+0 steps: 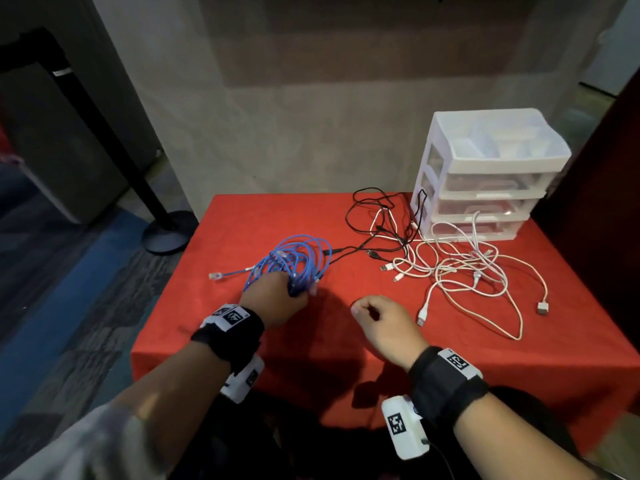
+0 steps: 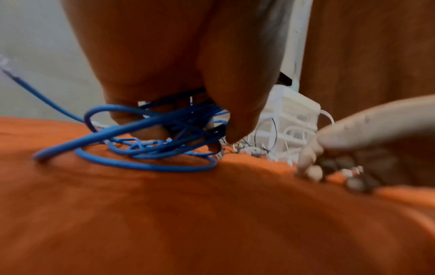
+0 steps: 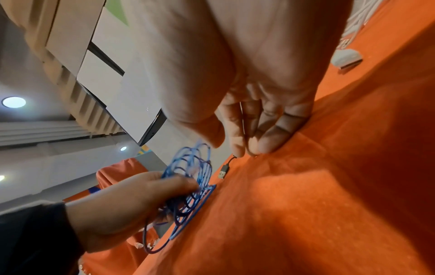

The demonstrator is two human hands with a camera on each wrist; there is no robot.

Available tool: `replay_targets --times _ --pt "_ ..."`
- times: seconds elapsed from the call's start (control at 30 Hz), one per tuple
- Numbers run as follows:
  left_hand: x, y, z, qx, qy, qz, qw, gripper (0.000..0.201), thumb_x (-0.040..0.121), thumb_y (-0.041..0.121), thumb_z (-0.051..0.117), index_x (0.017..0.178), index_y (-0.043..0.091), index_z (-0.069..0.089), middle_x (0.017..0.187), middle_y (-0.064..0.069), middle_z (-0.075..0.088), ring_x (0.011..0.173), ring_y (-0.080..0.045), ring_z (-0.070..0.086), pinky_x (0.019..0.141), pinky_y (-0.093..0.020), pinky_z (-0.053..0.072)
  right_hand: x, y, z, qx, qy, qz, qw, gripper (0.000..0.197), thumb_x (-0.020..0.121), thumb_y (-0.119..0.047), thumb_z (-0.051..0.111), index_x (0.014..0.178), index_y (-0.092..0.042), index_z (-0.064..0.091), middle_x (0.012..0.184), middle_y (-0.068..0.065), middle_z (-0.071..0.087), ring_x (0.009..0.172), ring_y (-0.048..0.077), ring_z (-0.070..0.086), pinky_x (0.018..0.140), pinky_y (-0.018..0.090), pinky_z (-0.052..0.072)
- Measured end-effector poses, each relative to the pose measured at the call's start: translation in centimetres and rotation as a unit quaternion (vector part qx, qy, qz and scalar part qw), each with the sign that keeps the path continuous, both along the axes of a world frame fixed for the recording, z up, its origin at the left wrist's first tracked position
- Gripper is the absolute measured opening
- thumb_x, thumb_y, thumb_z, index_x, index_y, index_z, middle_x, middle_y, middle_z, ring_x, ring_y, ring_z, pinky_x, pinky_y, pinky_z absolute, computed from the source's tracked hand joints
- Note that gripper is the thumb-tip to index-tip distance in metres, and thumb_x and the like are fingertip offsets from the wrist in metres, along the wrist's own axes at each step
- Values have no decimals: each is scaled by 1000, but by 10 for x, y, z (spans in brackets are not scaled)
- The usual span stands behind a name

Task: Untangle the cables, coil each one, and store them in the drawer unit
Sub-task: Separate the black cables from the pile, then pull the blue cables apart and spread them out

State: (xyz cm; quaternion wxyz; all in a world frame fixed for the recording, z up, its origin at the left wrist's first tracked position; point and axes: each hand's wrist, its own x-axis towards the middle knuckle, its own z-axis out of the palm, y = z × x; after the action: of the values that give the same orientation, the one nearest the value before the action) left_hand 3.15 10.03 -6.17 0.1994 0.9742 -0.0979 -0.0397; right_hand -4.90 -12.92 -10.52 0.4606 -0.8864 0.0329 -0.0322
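Blue cable coil gripped in left hand; right hand loosely curled, holding nothing.

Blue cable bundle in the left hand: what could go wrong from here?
1. The left hand grips the blue cable at one edge only; loose loops may spring apart when lifted.
2. A black cable runs up against the coil and could drag along.
3. The drawer unit looks shut, with white cables strewn in front.
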Motion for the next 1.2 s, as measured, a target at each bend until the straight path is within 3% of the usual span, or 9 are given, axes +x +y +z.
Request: replay_targets --times 0.1,0.2,0.33,0.43,0.6,0.7,0.8,1.0,1.2 --pt "-1 -1 13 -229 10 57 972 32 92 39 69 73 14 65 58 6 57 53 -3 51 62 -25 42 0 3 7 8 22 6 1000 14 96 -33 64 89 -22 71 90 -4 70 88 14 63 84 34 49" --pt "-13 -9 41 -504 110 113 849 22 99 22 63 80 19 76 79 -2 65 71 -11 58 78 -34 51 4 17 27 66 31 36 997 7 96 -29 69 97 -22 70 87 -6 68 84 13 63 85 31 48" --pt "-26 -13 58 -623 161 81 761 24 104 24 53 88 13 67 93 -6 72 78 -16 64 80 -36 57 7 43 43 138 -33 79 987 26 94 -13 72 118 -20 62 100 -14 69 89 -9 63 86 12 45" --pt "-31 -13 62 -679 181 69 708 25 104 29 51 88 15 63 90 -3 70 72 -12 65 70 -29 58 9 61 45 272 -3 53 961 37 94 4 66 127 -6 55 104 -4 69 87 -7 65 79 14 47" --pt "-35 -3 59 -660 169 75 729 30 105 34 49 85 17 63 86 -2 70 63 -10 66 59 -27 53 13 60 47 396 -13 -21 918 30 99 8 52 121 -10 62 112 11 73 84 20 70 73 28 56" --pt "-26 20 51 -620 161 115 759 30 103 39 52 85 20 67 81 -2 67 59 -8 62 64 -29 50 16 33 64 412 -3 -59 909 26 106 -1 43 117 -12 64 108 10 73 54 14 65 50 25 54" --pt "-7 54 44 -636 139 167 741 32 105 37 49 80 22 62 72 7 65 48 -3 52 52 -20 46 21 -17 78 367 -30 -110 923 26 105 -1 44 118 -9 65 103 6 75 36 8 44 36 19 37" --pt "20 128 38 -649 111 271 702 44 106 41 45 70 24 66 72 10 62 46 -2 52 42 -14 40 17 -119 106 366 -78 -206 904 24 104 -4 45 112 -9 66 104 9 73 35 3 24 37 14 16" --pt "20 116 33 -632 117 223 733 34 105 43 46 79 24 56 69 8 58 43 -5 44 41 -16 35 10 -108 118 336 -81 -149 927 21 105 -8 47 112 -10 66 106 6 74 46 10 43 41 19 34"
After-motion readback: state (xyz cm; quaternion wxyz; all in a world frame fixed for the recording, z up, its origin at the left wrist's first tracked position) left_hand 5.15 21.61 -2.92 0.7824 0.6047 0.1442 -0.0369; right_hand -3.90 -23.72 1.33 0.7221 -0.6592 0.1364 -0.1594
